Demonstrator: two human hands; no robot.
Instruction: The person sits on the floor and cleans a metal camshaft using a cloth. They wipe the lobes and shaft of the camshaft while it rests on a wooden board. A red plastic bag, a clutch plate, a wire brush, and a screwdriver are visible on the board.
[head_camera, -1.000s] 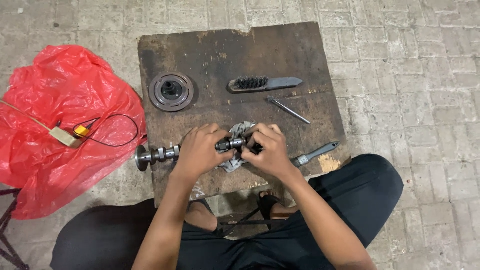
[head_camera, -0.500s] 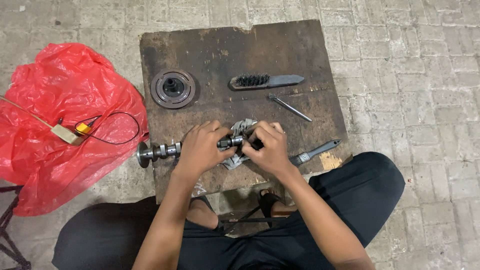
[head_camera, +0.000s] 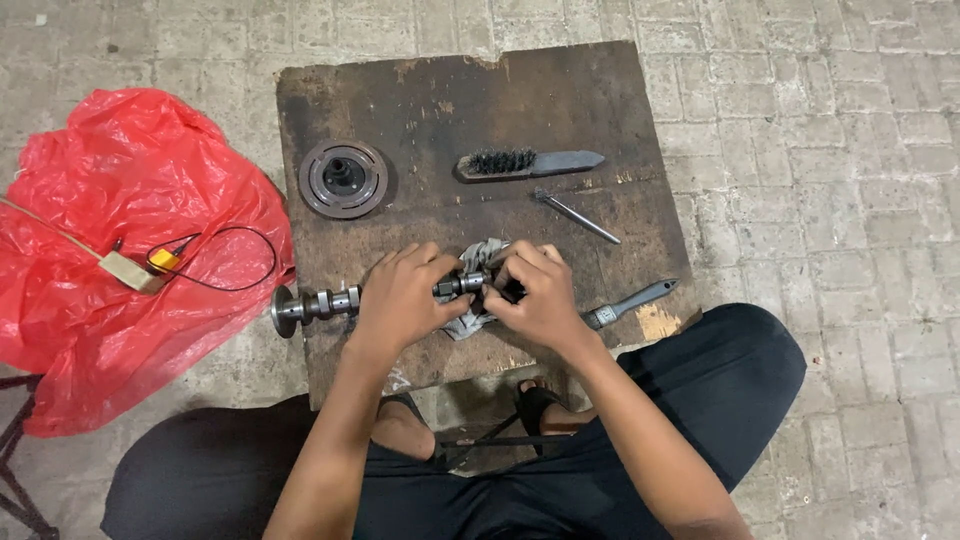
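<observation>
Head view: left hand (head_camera: 405, 295) grips the shaft (head_camera: 320, 302) mid-length; right hand (head_camera: 535, 290) pinches its near end over a grey rag (head_camera: 478, 262). Shaft lies across the board's (head_camera: 450, 90) front, its left end overhanging the edge. Risk, as judged: a slip could roll it off onto the paving, since the overhang has no support. Red bag (head_camera: 120, 250) lies left of board; a tan block (head_camera: 125, 270) with yellow connector and black wire sits on it. No labels legible
</observation>
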